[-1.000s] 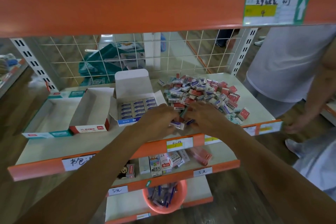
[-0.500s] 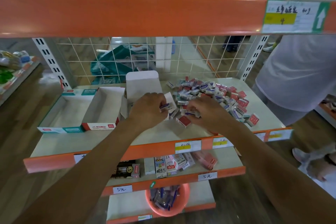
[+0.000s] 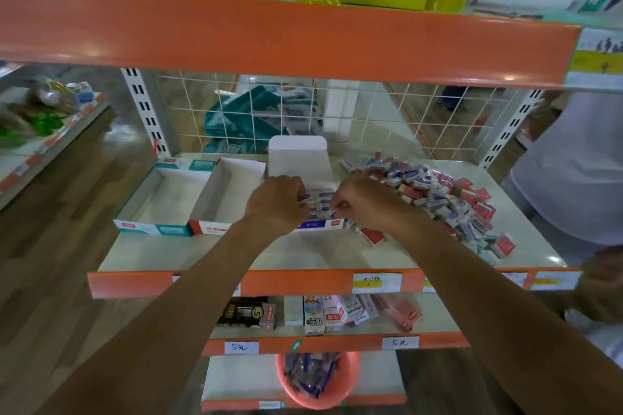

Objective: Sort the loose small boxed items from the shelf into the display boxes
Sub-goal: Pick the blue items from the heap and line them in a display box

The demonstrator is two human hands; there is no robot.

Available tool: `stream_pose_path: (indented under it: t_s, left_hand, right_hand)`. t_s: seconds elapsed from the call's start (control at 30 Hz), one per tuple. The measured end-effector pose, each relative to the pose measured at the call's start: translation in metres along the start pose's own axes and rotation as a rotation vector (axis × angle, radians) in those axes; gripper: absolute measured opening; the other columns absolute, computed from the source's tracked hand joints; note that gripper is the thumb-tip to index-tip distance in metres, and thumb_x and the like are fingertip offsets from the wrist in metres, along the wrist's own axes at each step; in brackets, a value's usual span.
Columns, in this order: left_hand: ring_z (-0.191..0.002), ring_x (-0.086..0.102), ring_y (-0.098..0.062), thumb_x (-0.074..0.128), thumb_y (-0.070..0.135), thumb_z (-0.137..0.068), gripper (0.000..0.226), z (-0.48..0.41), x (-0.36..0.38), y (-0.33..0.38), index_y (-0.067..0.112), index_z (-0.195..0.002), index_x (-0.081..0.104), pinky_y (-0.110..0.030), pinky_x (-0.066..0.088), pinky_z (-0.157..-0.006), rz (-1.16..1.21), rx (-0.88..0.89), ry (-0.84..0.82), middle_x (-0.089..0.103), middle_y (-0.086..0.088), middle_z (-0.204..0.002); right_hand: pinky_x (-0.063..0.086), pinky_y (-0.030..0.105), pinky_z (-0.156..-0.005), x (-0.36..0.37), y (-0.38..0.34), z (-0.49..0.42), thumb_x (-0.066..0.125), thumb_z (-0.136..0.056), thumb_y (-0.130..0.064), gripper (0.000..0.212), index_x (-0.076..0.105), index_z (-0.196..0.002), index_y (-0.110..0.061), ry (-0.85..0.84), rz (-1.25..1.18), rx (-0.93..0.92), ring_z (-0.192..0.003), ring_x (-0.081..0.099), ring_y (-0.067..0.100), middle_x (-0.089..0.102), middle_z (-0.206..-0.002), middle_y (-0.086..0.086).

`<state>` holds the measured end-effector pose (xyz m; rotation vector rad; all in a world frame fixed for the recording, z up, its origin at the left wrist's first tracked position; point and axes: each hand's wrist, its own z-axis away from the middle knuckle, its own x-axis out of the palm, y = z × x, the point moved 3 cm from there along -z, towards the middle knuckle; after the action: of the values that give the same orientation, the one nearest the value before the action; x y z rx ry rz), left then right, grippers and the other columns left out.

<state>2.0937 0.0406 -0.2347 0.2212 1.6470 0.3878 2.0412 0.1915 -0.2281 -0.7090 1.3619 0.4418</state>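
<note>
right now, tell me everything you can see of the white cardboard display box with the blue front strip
The white cardboard display box sits open on the pale shelf, its plain lid flap upright at the back. A blue strip runs along its low front wall. Small blue-and-white boxes partly fill it. The left hand and right hand both reach in, fingers curled on those boxes. A red-fronted box stands just left of it.

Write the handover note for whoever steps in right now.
Left hand pinches a small box over the blue display box; right hand pinches another there.
Done: blue display box partly filled. The teal display box and red display box beside it are empty.
To do: sort the loose pile on the shelf, right of the boxes.
</note>
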Motion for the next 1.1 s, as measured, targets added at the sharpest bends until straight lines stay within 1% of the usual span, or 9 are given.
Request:
stream_pose_path:
  t_s: [0.1, 0.17, 0.3, 0.4, 0.47, 0.7, 0.9, 1.0, 1.1]
  left_hand:
    - [-0.095, 0.063, -0.019, 0.063, 0.030, -0.088, 0.024, 0.001, 0.001, -0.004, 0.020, -0.109, 0.062, -0.035, 0.054, -0.088, 0.019, -0.007, -0.010, 0.065, 0.000, -0.113]
    - [-0.093, 0.061, -0.019, 0.062, 0.026, -0.087, 0.020, 0.001, 0.002, -0.006, 0.019, -0.106, 0.062, -0.032, 0.054, -0.084, 0.020, -0.004, -0.025, 0.064, -0.001, -0.110]
    - [-0.091, 0.059, -0.020, 0.060, 0.024, -0.086, 0.015, 0.001, 0.005, -0.011, 0.020, -0.101, 0.061, -0.031, 0.053, -0.081, 0.016, -0.007, -0.022, 0.060, -0.002, -0.109]
    - [-0.092, 0.059, -0.020, 0.061, 0.025, -0.087, 0.017, 0.000, 0.006, -0.013, 0.019, -0.103, 0.061, -0.030, 0.053, -0.080, 0.022, -0.008, -0.033, 0.062, -0.002, -0.109]
    - [-0.092, 0.060, -0.019, 0.061, 0.025, -0.087, 0.018, 0.000, 0.006, -0.015, 0.019, -0.104, 0.062, -0.029, 0.052, -0.080, 0.029, 0.000, -0.032, 0.063, -0.002, -0.111]
    - [-0.092, 0.061, -0.018, 0.061, 0.024, -0.087, 0.018, -0.001, 0.008, -0.019, 0.019, -0.104, 0.062, -0.029, 0.052, -0.081, 0.055, -0.002, -0.039, 0.064, -0.001, -0.111]
    - [-0.085, 0.059, -0.015, 0.064, 0.024, -0.086, 0.017, -0.004, 0.003, -0.021, 0.017, -0.101, 0.064, -0.027, 0.050, -0.077, 0.078, -0.004, -0.039, 0.068, -0.002, -0.103]
    - [-0.092, 0.062, -0.019, 0.066, 0.022, -0.086, 0.019, -0.006, -0.001, -0.022, 0.014, -0.103, 0.063, -0.031, 0.053, -0.084, 0.081, 0.007, -0.040, 0.067, -0.004, -0.108]
    - [-0.096, 0.061, -0.022, 0.063, 0.016, -0.087, 0.016, -0.012, -0.004, -0.026, 0.013, -0.103, 0.063, -0.032, 0.052, -0.088, 0.074, 0.012, -0.024, 0.065, -0.007, -0.112]
  right_hand:
    - [0.043, 0.021, -0.078, 0.004, 0.000, -0.006, 0.066, -0.088, -0.011, 0.021, 0.073, -0.107, -0.011, -0.039, -0.002, 0.033, -0.079, 0.057, 0.011, 0.069, -0.103, 0.004]
    - [0.043, 0.019, -0.076, 0.006, 0.003, -0.008, 0.066, -0.088, -0.011, 0.019, 0.074, -0.105, -0.012, -0.055, -0.023, 0.058, -0.078, 0.058, 0.009, 0.071, -0.101, 0.003]
    - [0.047, 0.022, -0.080, 0.011, 0.003, -0.013, 0.063, -0.090, -0.009, 0.020, 0.074, -0.106, -0.015, -0.103, -0.025, 0.068, -0.087, 0.063, 0.013, 0.070, -0.106, 0.002]
    - [0.050, 0.027, -0.089, 0.017, 0.003, -0.016, 0.060, -0.091, -0.005, 0.026, 0.074, -0.107, -0.020, -0.143, -0.020, 0.075, -0.096, 0.063, 0.016, 0.068, -0.113, -0.001]
    - [0.051, 0.031, -0.092, 0.018, 0.004, -0.017, 0.059, -0.090, -0.004, 0.028, 0.074, -0.107, -0.021, -0.155, -0.029, 0.087, -0.096, 0.064, 0.015, 0.069, -0.114, -0.003]
    - [0.057, 0.032, -0.079, 0.016, 0.010, -0.019, 0.068, -0.085, -0.009, 0.012, 0.074, -0.091, -0.017, -0.112, -0.140, 0.129, -0.077, 0.068, 0.012, 0.073, -0.091, -0.003]
    - [0.054, 0.029, -0.075, 0.014, 0.005, -0.026, 0.071, -0.080, -0.012, 0.010, 0.069, -0.089, -0.016, -0.100, 0.005, 0.103, -0.080, 0.062, 0.016, 0.068, -0.090, 0.001]
    - [0.050, 0.026, -0.069, 0.015, 0.005, -0.029, 0.072, -0.080, -0.014, 0.011, 0.070, -0.091, -0.016, -0.092, 0.047, 0.097, -0.075, 0.059, 0.014, 0.068, -0.088, 0.001]
    - [0.051, 0.028, -0.066, 0.014, 0.006, -0.027, 0.070, -0.084, -0.022, 0.011, 0.069, -0.090, -0.013, -0.055, 0.019, 0.103, -0.073, 0.062, 0.016, 0.068, -0.086, 0.002]
